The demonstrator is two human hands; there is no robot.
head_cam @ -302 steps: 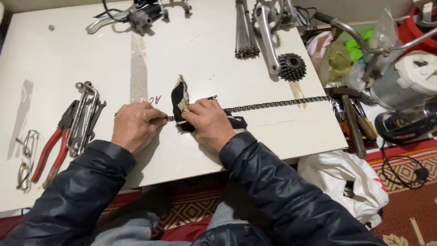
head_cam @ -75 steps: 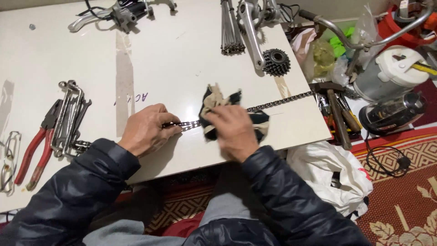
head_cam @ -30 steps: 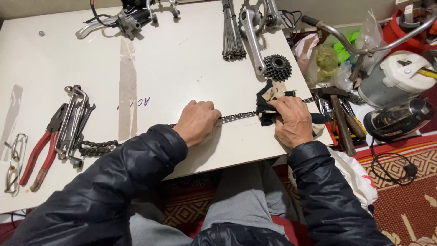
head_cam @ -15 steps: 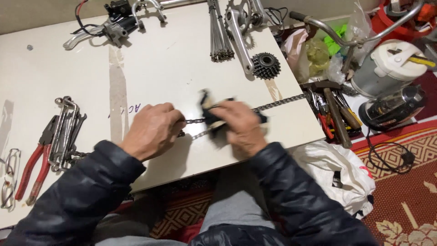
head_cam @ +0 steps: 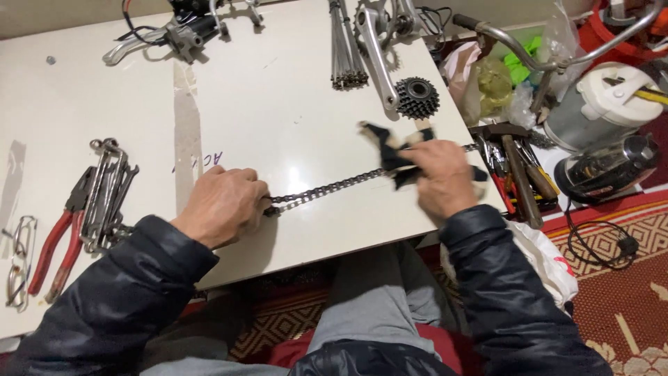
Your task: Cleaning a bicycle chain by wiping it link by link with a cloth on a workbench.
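Chain (head_cam: 327, 189) flat on desk (head_cam: 278, 104); cog (head_cam: 417, 97), pliers (head_cam: 59, 240) nearby. Left hand (head_cam: 223, 205) grip pinches chain end; right hand (head_cam: 442, 174) grip clamps rag (head_cam: 390, 150) around chain.

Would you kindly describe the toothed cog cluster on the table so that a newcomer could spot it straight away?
Start at the white table and go to its far right edge, just beyond the right hand with its dark rag. There sits the cog cluster, beside the lower end of a silver crank arm. It is the only small, round, black, stepped stack of toothed rings; its neighbours are long and silvery.

Bright overhead light; glare on white table (head_cam: 292, 104); right hand (head_cam: 440, 174) motion-blurred.
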